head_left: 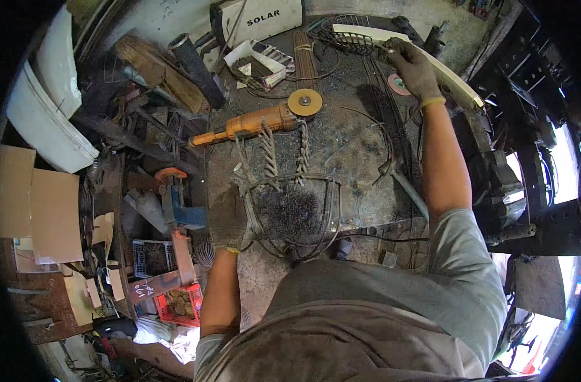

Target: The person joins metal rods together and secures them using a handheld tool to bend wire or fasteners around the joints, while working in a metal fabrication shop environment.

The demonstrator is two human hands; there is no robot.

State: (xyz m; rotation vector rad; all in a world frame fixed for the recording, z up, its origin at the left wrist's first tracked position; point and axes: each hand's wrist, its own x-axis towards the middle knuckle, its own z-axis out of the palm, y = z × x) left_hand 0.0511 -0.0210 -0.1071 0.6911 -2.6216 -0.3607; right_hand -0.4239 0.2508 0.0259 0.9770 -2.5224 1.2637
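My left hand (229, 218), in a dirty work glove, grips the rim of a round wire basket frame (295, 213) that lies at the near edge of the metal workbench (354, 143). My right hand (413, 67), also gloved, is stretched to the far side of the bench and holds the end of a second wire cage piece (351, 42) next to a long pale strip (446, 70). Between the hands lies an orange angle grinder (259, 122) with a yellow disc (304, 102). Loose bent wires (374, 137) lie on the bench.
A small open box (260, 62) and a white machine case (265, 18) stand at the back. To the left are a black pipe (198, 70), wood and scrap, a blue-and-orange clamp (173, 191), cardboard sheets (42, 210) and a red crate (181, 304). Dark machinery (500, 184) stands on the right.
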